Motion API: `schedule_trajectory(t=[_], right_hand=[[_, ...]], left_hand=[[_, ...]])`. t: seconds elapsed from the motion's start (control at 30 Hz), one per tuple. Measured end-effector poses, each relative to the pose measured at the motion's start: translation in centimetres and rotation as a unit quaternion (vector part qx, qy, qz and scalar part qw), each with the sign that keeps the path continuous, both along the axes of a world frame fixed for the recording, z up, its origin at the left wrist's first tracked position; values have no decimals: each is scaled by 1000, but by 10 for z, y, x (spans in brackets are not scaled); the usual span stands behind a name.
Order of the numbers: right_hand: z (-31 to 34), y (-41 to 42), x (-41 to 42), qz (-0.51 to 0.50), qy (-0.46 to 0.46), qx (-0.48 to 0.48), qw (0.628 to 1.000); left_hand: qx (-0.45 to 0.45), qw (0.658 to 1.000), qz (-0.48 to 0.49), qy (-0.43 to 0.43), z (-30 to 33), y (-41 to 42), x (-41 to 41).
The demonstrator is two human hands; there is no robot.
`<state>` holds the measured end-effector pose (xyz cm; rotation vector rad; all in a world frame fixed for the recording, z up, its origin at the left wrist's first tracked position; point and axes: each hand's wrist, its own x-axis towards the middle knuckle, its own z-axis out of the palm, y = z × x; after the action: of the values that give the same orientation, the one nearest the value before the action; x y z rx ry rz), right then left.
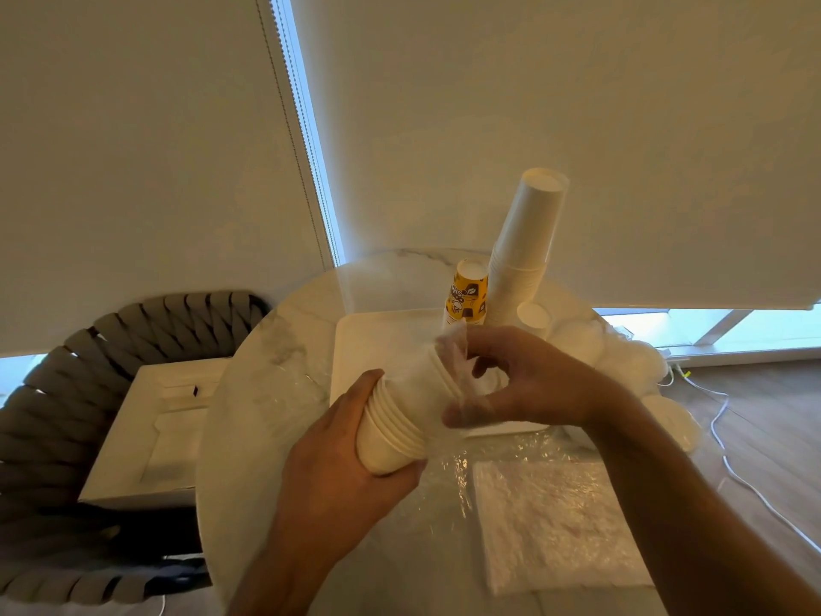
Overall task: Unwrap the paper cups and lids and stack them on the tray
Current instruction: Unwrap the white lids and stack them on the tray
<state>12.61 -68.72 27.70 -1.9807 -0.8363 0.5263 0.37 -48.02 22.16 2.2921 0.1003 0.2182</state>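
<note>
My left hand (351, 460) grips a short stack of white paper cups (395, 420) lying sideways over the front of the white tray (368, 344). My right hand (524, 380) pinches the clear plastic wrap (453, 353) at the stack's open end. On the tray's far side stands a tall upside-down stack of white cups (524, 251), a yellow printed cup stack (468, 291) and one small white cup (533, 315). White lids (622, 353) lie heaped at the tray's right.
The round marble table (266, 349) holds loose clear wrap (488, 464) and a white packet (555, 522) at the front right. A woven grey chair (66, 384) with a white box (146, 433) sits to the left. White cables (719, 420) run over the floor on the right.
</note>
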Motion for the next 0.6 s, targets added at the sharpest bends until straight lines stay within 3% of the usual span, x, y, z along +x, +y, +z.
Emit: schedule_trajectory(t=[0.2,0.5,0.6], right_hand=[[-5,-14,6,-47,81,65,993],[-4,-15,5,-17,49,-115,992],[-10,-7,2,-32,31,-102,994]], left_hand=[[-7,999,34,-1,-1,3,1],[-27,999,42,-6,0,-1,2],[-36,998,42,-11,1,-5,2]])
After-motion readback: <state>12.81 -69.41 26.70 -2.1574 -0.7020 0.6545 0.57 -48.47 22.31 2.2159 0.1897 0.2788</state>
